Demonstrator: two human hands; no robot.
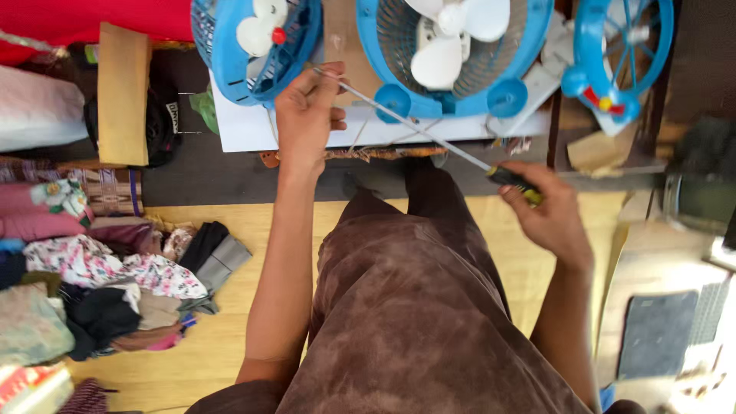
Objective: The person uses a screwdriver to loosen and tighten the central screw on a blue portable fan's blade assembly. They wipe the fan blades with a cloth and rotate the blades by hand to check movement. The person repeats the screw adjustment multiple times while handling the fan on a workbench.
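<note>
My right hand [552, 215] grips the black and yellow handle of a long screwdriver [418, 130]. Its thin metal shaft runs up and left to my left hand [307, 115], whose fingertips pinch the shaft near its tip. The tip sits beside a small blue fan [222, 57] with white blades and a red hub. A second blue fan [529, 46] with white blades lies just right of it, on a white board [245, 126]. My legs in brown cloth fill the lower middle.
A third blue fan part [621, 54] lies at the top right. A heap of folded clothes [100, 284] sits at the left on the yellow floor. A cardboard piece [123, 92] lies at the upper left. A dark mat [655, 333] is at the right.
</note>
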